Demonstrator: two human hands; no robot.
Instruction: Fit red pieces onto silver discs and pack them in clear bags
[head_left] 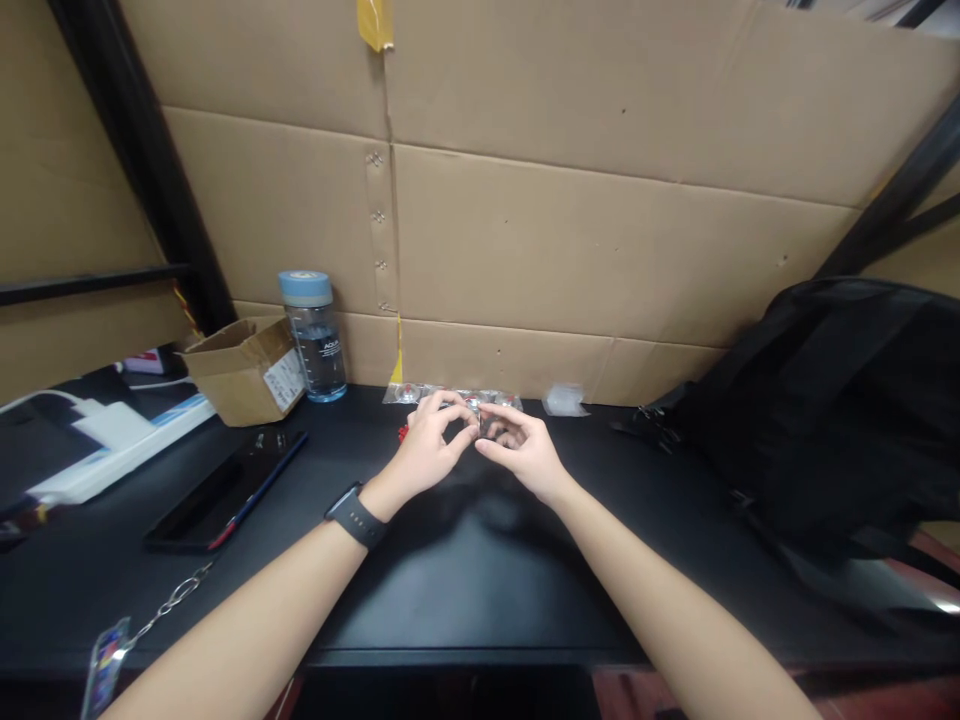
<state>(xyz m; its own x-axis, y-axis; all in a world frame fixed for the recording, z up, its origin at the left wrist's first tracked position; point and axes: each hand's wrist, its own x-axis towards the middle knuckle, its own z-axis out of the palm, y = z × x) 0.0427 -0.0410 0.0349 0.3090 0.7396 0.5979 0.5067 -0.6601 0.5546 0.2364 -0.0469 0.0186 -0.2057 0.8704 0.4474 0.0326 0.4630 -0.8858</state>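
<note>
My left hand (431,445) and my right hand (521,450) meet over the black table (465,580), fingers pinched together on a small clear item (477,415) between them; I cannot make out what it is. Behind the hands, several clear plastic packets with red bits (420,393) lie against the cardboard wall. A small red piece (403,433) lies by my left hand. A dark watch (355,515) is on my left wrist.
A water bottle with a blue lid (315,335) and an open cardboard box (244,368) stand at the back left. A dark phone (225,490) lies left. A power strip (112,450) sits far left. A black backpack (840,400) fills the right. A small clear bag (564,399) lies behind.
</note>
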